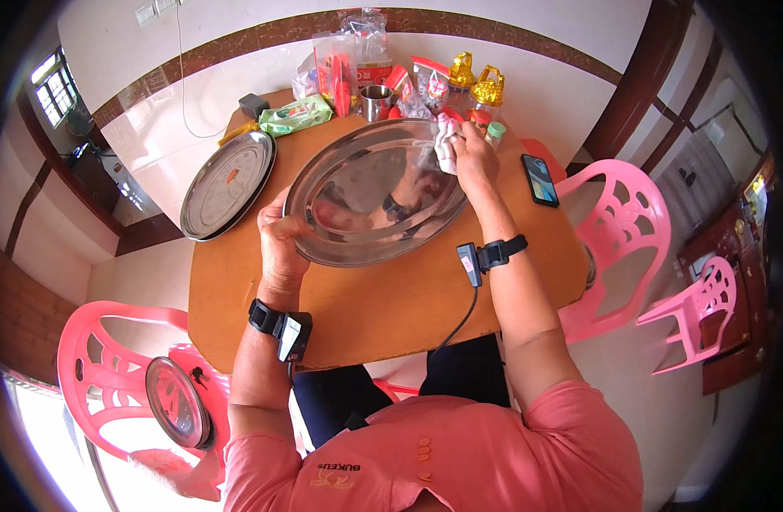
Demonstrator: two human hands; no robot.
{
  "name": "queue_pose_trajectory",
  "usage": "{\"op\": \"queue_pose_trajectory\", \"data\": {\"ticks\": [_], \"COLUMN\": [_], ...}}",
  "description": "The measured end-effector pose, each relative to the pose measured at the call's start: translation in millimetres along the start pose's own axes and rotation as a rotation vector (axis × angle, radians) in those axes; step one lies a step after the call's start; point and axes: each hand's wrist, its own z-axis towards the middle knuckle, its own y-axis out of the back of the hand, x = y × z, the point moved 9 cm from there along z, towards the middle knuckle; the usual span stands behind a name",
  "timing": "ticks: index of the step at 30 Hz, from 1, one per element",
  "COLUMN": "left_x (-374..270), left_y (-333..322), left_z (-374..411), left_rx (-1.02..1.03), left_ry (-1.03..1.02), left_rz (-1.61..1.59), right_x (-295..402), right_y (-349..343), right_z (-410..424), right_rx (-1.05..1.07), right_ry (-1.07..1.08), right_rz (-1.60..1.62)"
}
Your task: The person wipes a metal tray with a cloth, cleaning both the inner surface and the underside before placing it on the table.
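A large oval stainless steel tray (359,185) is held tilted above the wooden table (366,307). My left hand (281,243) grips its left rim, thumb on the upper face. In my right hand (476,157) is a white and pink cloth (446,144), pressed against the tray's far right rim. The polished face mirrors my right forearm. To the left, more oval steel trays (228,182) lie stacked, partly over the table's edge; the top one bears a red sticker.
Along the back stand a green wipes pack (297,115), a steel cup (376,102), snack bags (430,80) and gold-topped jars (487,89). A phone (540,180) lies at right. Pink plastic chairs flank the table; the left chair (110,320) carries round steel plates (177,402) and keys (199,376).
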Motion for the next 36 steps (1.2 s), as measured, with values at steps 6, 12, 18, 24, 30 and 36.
{"op": "queue_pose_trajectory", "data": {"ticks": [6, 12, 18, 24, 30, 36], "left_x": [-17.3, -6.6, 4.9, -0.6, -13.0, 3.8], "left_y": [-4.2, 23.9, 27.4, 29.4, 22.8, 2.5], "left_z": [0.4, 2.2, 2.0, -2.5, 8.0, 5.6], "left_rx": [-0.038, -0.208, -0.32, -0.351, -0.141, -0.051], "left_ry": [-0.061, -0.1, -0.091, -0.101, -0.097, -0.07], "left_rz": [-0.198, -0.257, -0.307, -0.198, -0.057, -0.336], "right_x": [-81.0, -17.9, 49.9, 65.5, -37.3, -26.7], "right_y": [-41.7, -110.5, -135.8, -140.4, -135.8, -137.4], "right_z": [2.8, -64.6, -140.2, -143.8, -78.0, -79.7], "right_rx": [-0.091, 0.094, 0.601, 0.742, 0.385, 0.338], "right_ry": [-0.309, -0.716, -0.898, -0.8, -0.828, -0.894], "right_rz": [0.422, 1.287, 1.417, 1.426, 1.42, 1.715]}}
